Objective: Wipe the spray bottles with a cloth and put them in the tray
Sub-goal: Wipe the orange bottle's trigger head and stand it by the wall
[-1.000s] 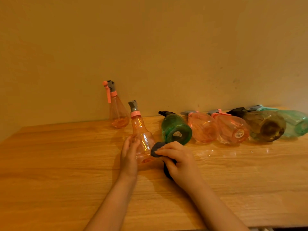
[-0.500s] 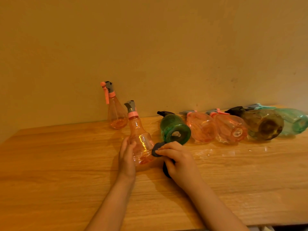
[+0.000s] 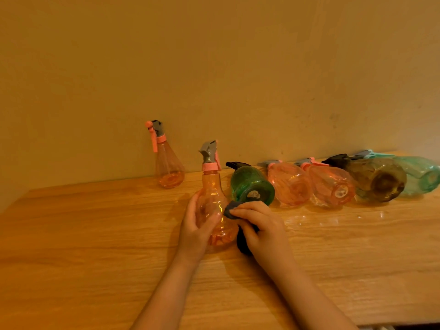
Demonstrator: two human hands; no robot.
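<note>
Wooden table (image 3: 95,234) against a plain wall; I see my left hand (image 3: 194,225) with fingers curled round the upright orange bottle (image 3: 213,201), while my right hand (image 3: 258,225) pinches the dark cloth (image 3: 229,209) against its side.

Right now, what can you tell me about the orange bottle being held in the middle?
The orange spray bottle is clear, bulb-shaped plastic with a pink collar and grey trigger head. It stands about upright on the wooden table. The left hand grips its body, while the right hand presses a dark cloth against its side.
</note>
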